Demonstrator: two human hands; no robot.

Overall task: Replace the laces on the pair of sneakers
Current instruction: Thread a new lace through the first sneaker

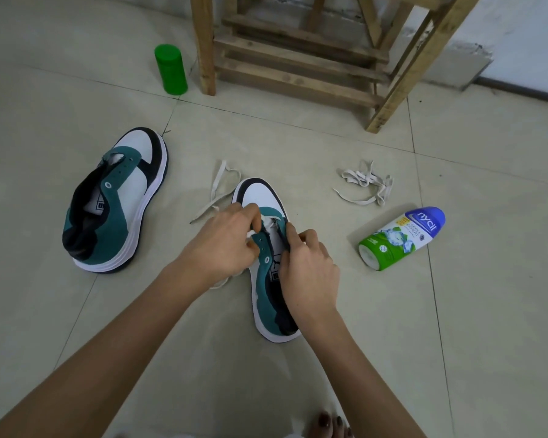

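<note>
Hands: both are down on the near sneaker (263, 197), which sits toe away from you about mid-floor (456, 311).

Sweep, left to right:
- Other sneaker (133, 197), left side of the floor, standing on its sole, eyelets bare. Not started.
- Green canister (170, 69), far back, beside the leg of the wooden stool (298, 58). Not part of this.
- Left hand (225, 238): fingers curled, pinching the white lace (217, 191) at the lowest eyelets. Its free length loops out on the floor past the toe; another tail shows under your wrist.
- Right hand (304, 263): fingers curled, pinching the dark edge by the right eyelet row, steadying the shoe.
- Spare lace (366, 184), a loose tangle on the floor to the right, well apart from the shoe.
- Powder bottle (402, 237), lying on its side, near right of the shoe.

Handling, as I judge it: the lace is flat, limp and light, and won't push through a hole. Take it right at the stiff tip and feed that. The shoe looks light enough to skid, and its upper is soft and will fold, so keep hold of the flap close to the eyelet you're threading. Watch for twists in the flat lace.
</note>
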